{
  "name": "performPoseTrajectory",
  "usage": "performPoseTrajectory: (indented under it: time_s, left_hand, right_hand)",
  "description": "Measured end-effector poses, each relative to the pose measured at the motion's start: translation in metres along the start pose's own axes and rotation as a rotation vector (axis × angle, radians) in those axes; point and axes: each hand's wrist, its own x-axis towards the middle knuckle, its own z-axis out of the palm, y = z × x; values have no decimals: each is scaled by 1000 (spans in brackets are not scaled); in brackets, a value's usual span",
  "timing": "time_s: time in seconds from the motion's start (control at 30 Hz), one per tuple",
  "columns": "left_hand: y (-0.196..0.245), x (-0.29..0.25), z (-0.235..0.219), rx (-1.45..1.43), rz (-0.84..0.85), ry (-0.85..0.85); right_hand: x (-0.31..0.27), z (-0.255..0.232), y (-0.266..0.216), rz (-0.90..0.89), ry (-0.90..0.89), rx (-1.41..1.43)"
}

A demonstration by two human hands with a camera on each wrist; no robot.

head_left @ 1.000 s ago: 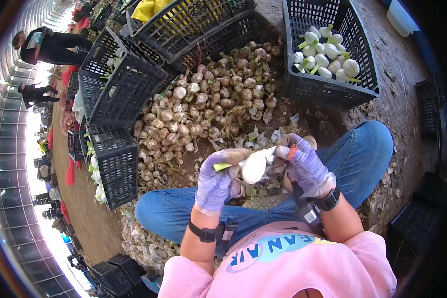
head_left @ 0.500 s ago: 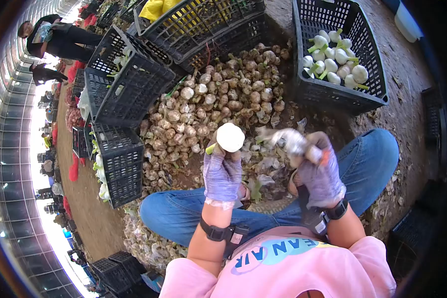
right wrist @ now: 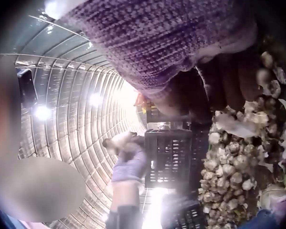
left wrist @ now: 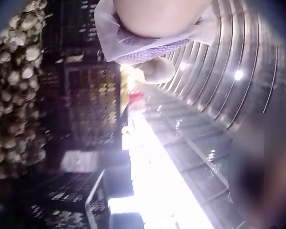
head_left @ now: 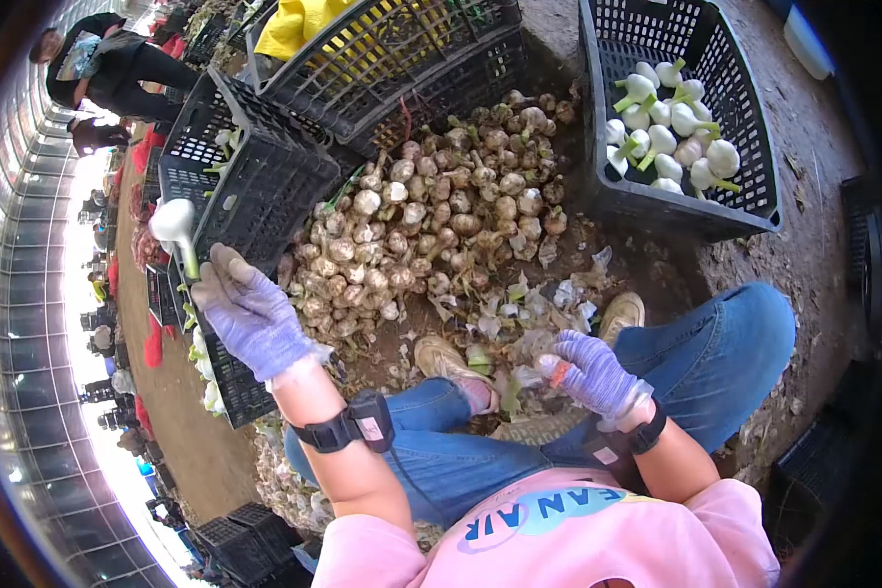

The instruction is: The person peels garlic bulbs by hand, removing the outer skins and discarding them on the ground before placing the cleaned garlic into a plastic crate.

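My left hand [head_left: 255,318], in a purple knitted glove, is stretched out to the left over the side crates. A cleaned white garlic bulb [head_left: 173,222] stands out beyond it, its cut green stem end right at the fingertips, which are fairly straight. The right wrist view also shows this hand [right wrist: 128,167] with the bulb [right wrist: 120,140]. My gloved right hand [head_left: 598,377], orange tape on one finger, hovers by the right knee. Pale garlic skin [head_left: 531,351] lies close to its fingertips; I cannot tell whether they pinch it.
A heap of unpeeled garlic [head_left: 431,216] lies in front, with loose skins [head_left: 500,318] by the shoes. A black crate [head_left: 681,201] at the right holds cleaned bulbs. More crates [head_left: 265,186] line the left, some with bulbs. People [head_left: 118,69] stand further off.
The left hand has swung out to the left with the bulb, away from the lap. The right hand has pulled skin off the bulb and come down nearer the right knee.
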Motion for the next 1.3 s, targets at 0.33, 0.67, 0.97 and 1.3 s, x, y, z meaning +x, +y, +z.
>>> performPoseTrajectory:
  time_s: [0.33,0.67,0.97,1.3]
  left_hand:
    - [-256,-75,-80,1205,-790,-269]
    - [-319,-87,-114,1516,-781,-423]
    - [-138,-147,9,836,-844,-461]
    - [-54,-176,53,1289,-415,-925]
  right_hand:
    - [32,-2,26,249,73,248]
    - [39,-11,21,378,184,643]
    - [21,-9,-9,77,262,736]
    - [0,12,-41,-55,249,816]
